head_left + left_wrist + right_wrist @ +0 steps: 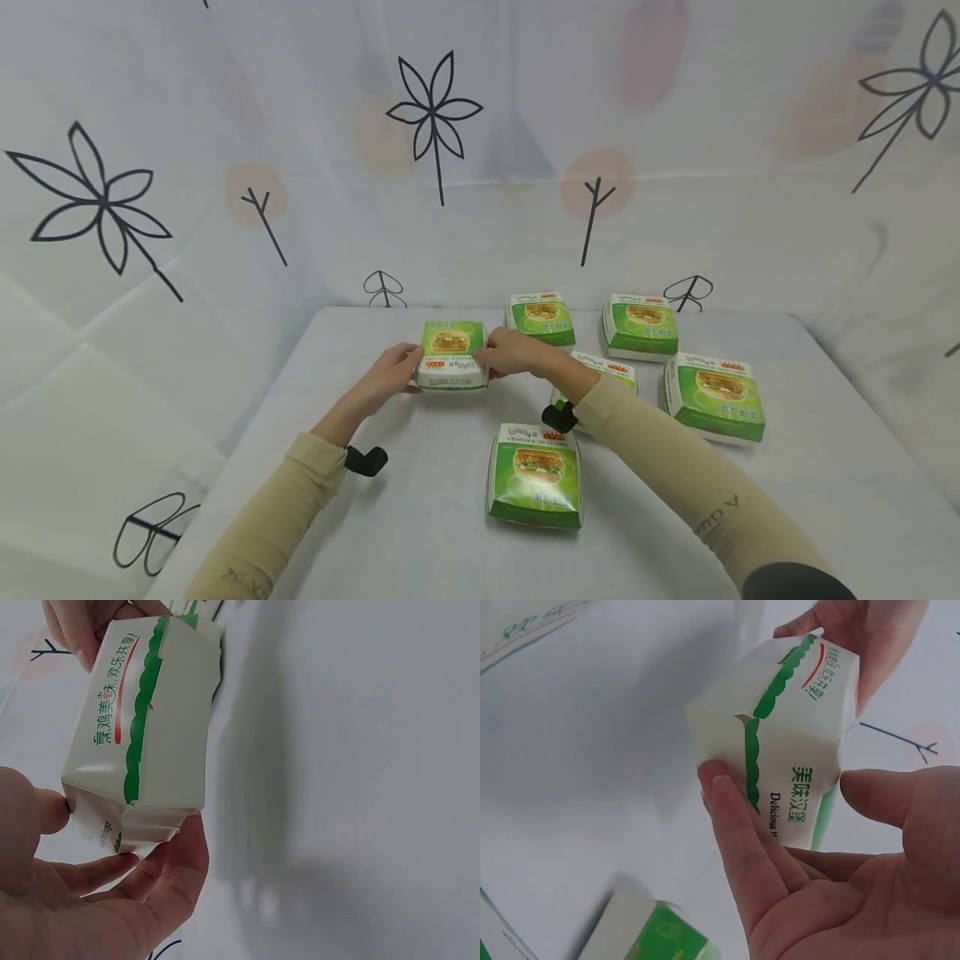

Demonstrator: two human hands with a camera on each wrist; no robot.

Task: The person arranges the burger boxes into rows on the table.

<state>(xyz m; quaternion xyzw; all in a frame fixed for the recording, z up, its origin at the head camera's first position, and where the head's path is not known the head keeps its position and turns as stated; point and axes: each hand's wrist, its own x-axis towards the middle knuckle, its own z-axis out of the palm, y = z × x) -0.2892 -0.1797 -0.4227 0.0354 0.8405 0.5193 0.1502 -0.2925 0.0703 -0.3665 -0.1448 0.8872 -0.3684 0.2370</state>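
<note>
Both hands grip one green and white burger box (452, 357) by its opposite ends, above the far left part of the table. My left hand (390, 375) holds the left end; in the left wrist view its thumb is on one side and its fingers (184, 870) reach under the lower edge. At the other end is my right hand (517, 352), its thumb and fingers (739, 825) spread around the box in the right wrist view. The box's white printed strip faces me, and its shadow falls on the white tablecloth (420, 500).
Several similar burger boxes stand on the table: one at the near middle (536, 479), one partly behind my right forearm (607, 363), and others at the back (542, 319), back right (641, 327) and right (716, 396). A patterned white curtain (517, 242) hangs behind.
</note>
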